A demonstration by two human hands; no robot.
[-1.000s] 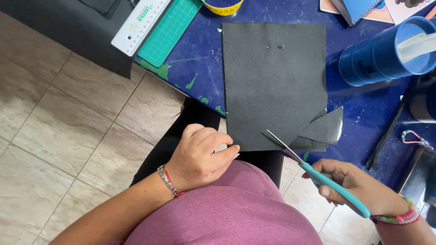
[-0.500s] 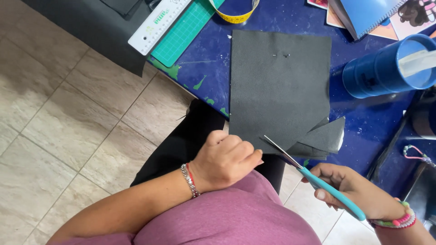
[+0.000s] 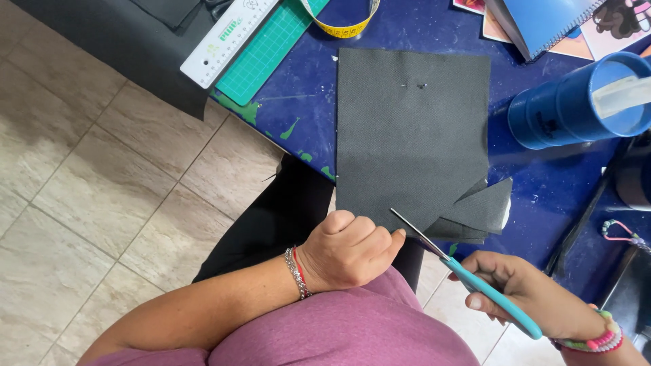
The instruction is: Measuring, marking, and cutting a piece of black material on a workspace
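1. Head view: a black sheet (image 3: 407, 129) is lying on the blue bench (image 3: 305, 115), its lower part hanging over the near edge of the bench toward the person's lap.
2. The left hand (image 3: 346, 251) is gripping the sheet's near left corner, its fingers (image 3: 369, 234) curled closed over the material.
3. The right hand (image 3: 522, 288) is holding teal-handled scissors (image 3: 468, 274), fingers wrapped around the handles; the blades are pointing up and left into the sheet's near edge, and how far apart they stand cannot be told.
4. Work done, by appearance: cuts are already showing at the sheet's near right corner, where a pointed flap (image 3: 485, 207) is folding away from the main piece.
5. Work left, by appearance: most of the sheet is remaining whole; the flap is not yet looking fully detached.
6. Toward the far edge of the bench: a white ruler (image 3: 227, 41) is lying on a green cutting mat (image 3: 271, 51), with a yellow tape measure (image 3: 346, 24) beside them.
7. Toward the right edge: a blue cylindrical container (image 3: 569, 108) is lying on its side, with a blue notebook (image 3: 549, 20) at the far right corner.
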